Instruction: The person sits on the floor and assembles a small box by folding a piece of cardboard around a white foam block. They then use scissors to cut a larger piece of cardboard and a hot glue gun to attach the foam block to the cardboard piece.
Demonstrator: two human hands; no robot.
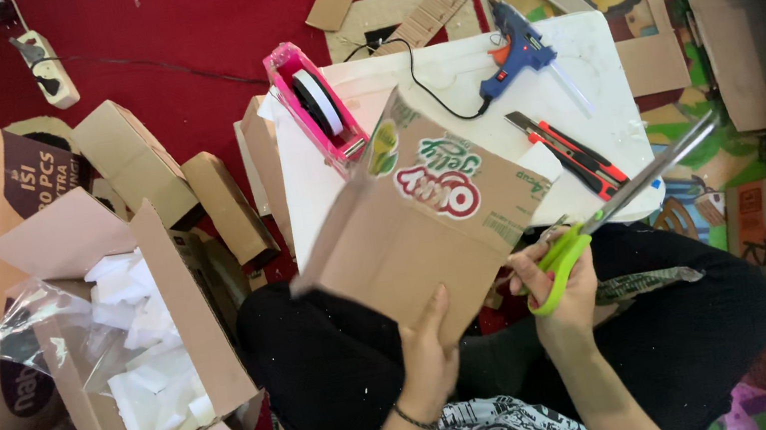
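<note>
Single head cam, looking steeply down over the crossed legs (pixel 343 352). Close range, hands fill lower centre. White desk (pixel 603 61) at 12 o'clock, red carpet (pixel 174 34) at 11, open box (pixel 184 305) at 9.

A small white bench (pixel 580 44) stands on the floor ahead of the seated person. On it lie a pink tape dispenser (pixel 314 104) at the left, a blue glue gun (pixel 516 54) at the far side with its black cord (pixel 425 87) trailing left, and a red-and-black utility knife (pixel 571 151) near the right. A red carpet (pixel 162 25) covers the floor beyond, strewn with cardboard strips (pixel 392 1) and small boxes (pixel 132 161).
</note>
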